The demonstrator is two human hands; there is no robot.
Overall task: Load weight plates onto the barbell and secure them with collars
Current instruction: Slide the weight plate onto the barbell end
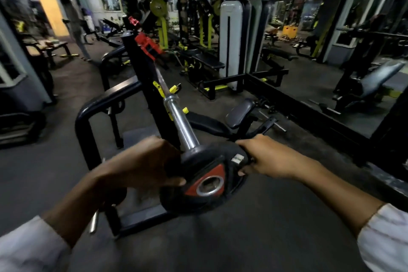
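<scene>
A black weight plate [205, 174] with a red patch around its steel-lined hole is held in front of me, tilted, at the near end of the barbell's chrome sleeve [180, 123]. The sleeve's tip is hidden behind the plate's upper rim, and the hole sits lower, off the sleeve. My left hand [150, 163] grips the plate's left edge. My right hand [267, 157] grips its right edge. The barbell [160, 78] runs away from me on a black rack. Two red collars [146, 45] [133, 21] show farther along it.
A black curved rack rail [103, 99] stands to the left of the sleeve. A black bench pad [239, 112] lies to the right, under the bar. Yellow-and-black machines [162, 26], a white column [230, 35] and more benches fill the room behind. The floor is dark rubber.
</scene>
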